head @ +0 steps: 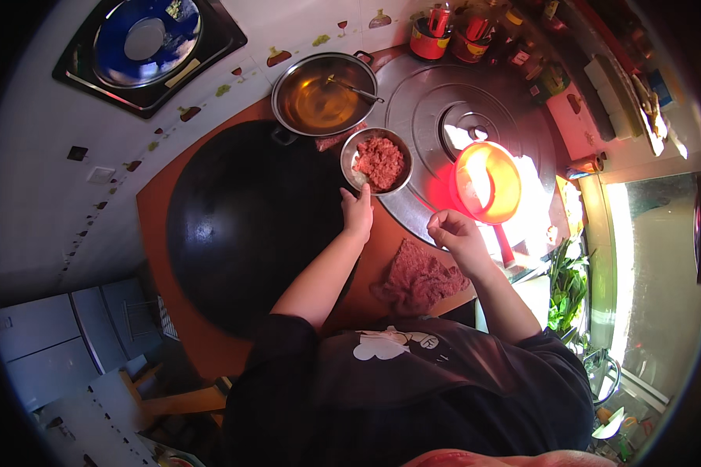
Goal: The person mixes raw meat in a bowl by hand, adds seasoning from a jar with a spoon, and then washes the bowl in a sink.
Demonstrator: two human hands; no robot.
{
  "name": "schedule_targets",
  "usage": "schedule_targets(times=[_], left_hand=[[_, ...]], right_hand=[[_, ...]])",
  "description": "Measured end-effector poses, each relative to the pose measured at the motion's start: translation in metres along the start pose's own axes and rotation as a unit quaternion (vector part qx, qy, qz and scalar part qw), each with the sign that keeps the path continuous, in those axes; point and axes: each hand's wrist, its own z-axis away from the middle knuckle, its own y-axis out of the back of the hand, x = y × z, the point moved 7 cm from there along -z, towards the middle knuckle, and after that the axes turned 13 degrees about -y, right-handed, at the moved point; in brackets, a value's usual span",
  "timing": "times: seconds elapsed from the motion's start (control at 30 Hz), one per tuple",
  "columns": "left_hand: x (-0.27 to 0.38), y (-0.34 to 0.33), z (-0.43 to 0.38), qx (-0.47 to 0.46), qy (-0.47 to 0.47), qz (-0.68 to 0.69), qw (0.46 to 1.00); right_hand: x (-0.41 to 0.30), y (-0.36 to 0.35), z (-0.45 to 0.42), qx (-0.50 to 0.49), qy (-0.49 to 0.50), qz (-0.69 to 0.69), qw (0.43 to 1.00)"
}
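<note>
My left hand [357, 213] grips the near rim of a steel bowl [408, 175], its thumb over the edge. Ground meat [380, 163] lies in the bowl, with something pale at its left side. To the right, my right hand [453, 233] is raised with thumb and fingertips drawn together; whether a small pinch of something is between them cannot be told. Just beyond that hand, a red plastic ladle [486, 182] in bright sunlight rests on a large round metal lid [420, 117], its handle towards me. A crumpled reddish cloth [423, 280] lies below my right hand.
A big black wok [251, 227] fills the left of the reddish counter [158, 245]. Behind the bowl stands a two-handled pan [321, 111] of amber liquid with a metal spoon [356, 89]. Red containers [429, 44] and bottles line the back right. Green plants [566, 292] stand at right.
</note>
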Motion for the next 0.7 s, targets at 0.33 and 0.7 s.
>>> schedule_targets(times=[0.33, 0.7], left_hand=[[0.194, -0.107, -0.112, 0.018, -0.519, -0.472, 0.712], [0.216, -0.044, -0.144, 0.010, -0.621, -0.464, 0.631]], right_hand=[[-0.002, 0.022, -0.058, -0.033, -0.016, -0.030, 0.999], [0.016, 0.021, -0.078, 0.018, -0.039, -0.022, 0.999]])
